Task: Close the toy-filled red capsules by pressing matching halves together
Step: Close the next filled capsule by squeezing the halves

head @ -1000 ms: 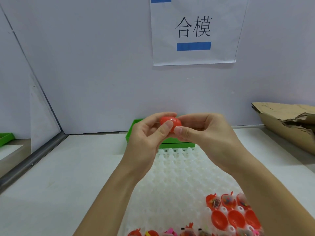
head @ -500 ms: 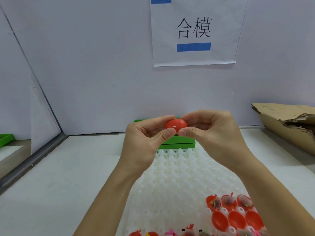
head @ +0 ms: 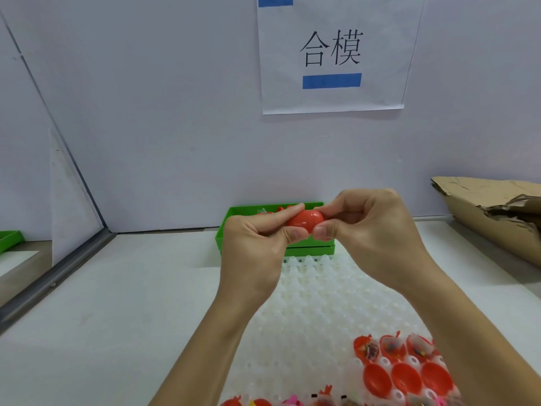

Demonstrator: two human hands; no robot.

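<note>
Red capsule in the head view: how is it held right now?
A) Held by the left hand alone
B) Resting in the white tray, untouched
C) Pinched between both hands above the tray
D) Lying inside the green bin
C: the red capsule sits between the fingertips of the left hand and the right hand, raised above the white tray in front of the green bin.
</note>
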